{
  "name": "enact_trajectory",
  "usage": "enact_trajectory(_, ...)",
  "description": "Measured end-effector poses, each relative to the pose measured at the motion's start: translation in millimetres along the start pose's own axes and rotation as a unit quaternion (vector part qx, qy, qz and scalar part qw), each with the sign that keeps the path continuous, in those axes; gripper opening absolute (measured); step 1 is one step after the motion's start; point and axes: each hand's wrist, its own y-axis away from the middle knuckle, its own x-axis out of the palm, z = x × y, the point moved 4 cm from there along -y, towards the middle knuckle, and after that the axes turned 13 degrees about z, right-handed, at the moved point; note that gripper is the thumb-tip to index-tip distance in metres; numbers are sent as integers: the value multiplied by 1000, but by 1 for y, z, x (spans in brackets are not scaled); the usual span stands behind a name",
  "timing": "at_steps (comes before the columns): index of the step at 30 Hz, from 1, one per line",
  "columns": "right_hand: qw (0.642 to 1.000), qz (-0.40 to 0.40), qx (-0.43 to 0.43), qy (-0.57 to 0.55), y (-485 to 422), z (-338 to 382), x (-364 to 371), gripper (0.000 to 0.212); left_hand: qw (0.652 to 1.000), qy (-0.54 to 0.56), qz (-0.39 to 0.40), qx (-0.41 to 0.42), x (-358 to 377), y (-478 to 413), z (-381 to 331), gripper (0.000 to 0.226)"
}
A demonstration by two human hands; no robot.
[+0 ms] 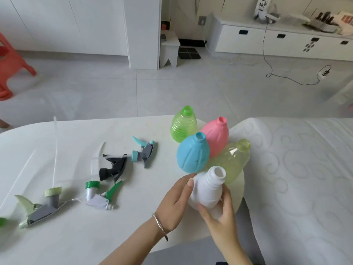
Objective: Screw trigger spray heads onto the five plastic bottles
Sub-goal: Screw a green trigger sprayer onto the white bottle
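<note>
Both my hands hold a white plastic bottle [207,190] with an open neck, tilted, above the white table's right end. My left hand [176,201] grips its left side, my right hand [221,215] cups it from below. Behind it stand a blue bottle [192,153], a pink bottle [216,135], a green bottle [183,124] and a pale yellow-green bottle [236,159], all uncapped. Spray heads lie to the left: a blue-and-grey one [144,152], a black one [113,167], a green-and-white one [99,194] and a pale green-and-grey one [41,205].
The white table [95,236] ends in a rounded edge at right, next to a white patterned mattress [296,178]. A red plastic chair [9,64] stands on the tiled floor at far left. A green piece [2,221] shows at the left frame edge.
</note>
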Motion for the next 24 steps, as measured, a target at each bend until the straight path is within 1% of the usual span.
enact_trajectory(3,999,-12,-45,-2,-4,0,8,69,999,-5,10,43,2,-1,6,54)
enact_trajectory(5,998,-21,-56,-3,-6,3,13,63,998,3,4,62,1,0,5,53)
enact_trajectory(7,997,-22,-64,-25,-6,4,14,61,997,6,-5,78,-2,4,1,48)
enact_trajectory(10,996,12,-60,-66,1,5,23,64,995,-5,-16,97,-5,24,-1,51)
enact_trajectory(12,995,33,-48,-78,9,8,32,56,994,-21,-20,103,-5,43,-1,58)
enact_trajectory(15,991,86,-29,-97,20,19,52,43,995,-36,-18,95,-15,70,-1,60)
enact_trajectory(17,986,130,-14,-107,23,32,69,45,994,-48,-20,98,-30,89,-8,55)
enact_trajectory(20,968,219,17,-121,22,58,99,47,986,-103,-41,125,-59,118,-26,66)
enact_trajectory(24,929,346,49,-118,18,93,153,59,973,-150,-109,140,-109,166,-45,68)
